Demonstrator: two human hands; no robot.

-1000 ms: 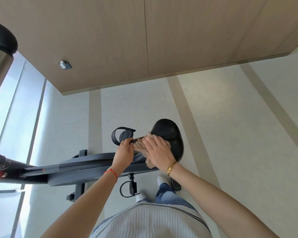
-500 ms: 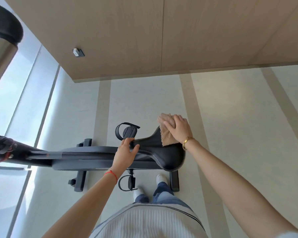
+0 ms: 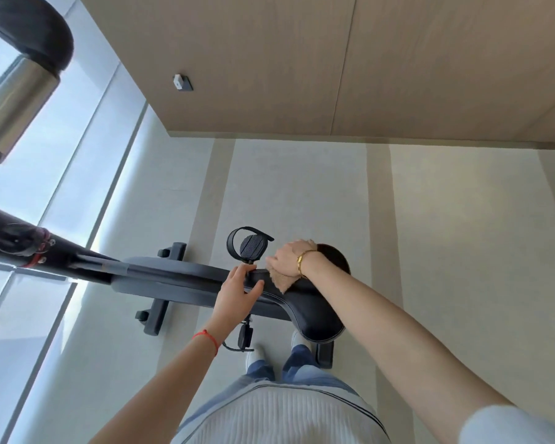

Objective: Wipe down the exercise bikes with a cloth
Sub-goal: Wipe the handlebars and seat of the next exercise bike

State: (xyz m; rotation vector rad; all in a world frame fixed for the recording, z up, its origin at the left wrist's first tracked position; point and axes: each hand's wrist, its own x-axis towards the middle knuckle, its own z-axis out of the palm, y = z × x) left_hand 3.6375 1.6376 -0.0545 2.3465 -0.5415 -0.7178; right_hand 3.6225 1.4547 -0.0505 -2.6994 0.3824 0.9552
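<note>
Gym or fitness room: exercise bike (image 3: 180, 280) standing on pale striped floor (image 3: 446, 251), wood-panelled wall (image 3: 302, 65) and window (image 3: 61, 155) adjoining.

exercise bike (image 3: 180, 280): dark grey, upright on floor | cloth (image 3: 281, 280): tan, bunched on black saddle (image 3: 314, 312)

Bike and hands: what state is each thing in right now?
Saddle: level, partly covered by the cloth.
Cloth: crumpled, pressed flat on the saddle under the right hand.
Right hand: palm down on the cloth.
Left hand: gripping the saddle's narrow front.
Far pedal: empty, strap looped.
</note>
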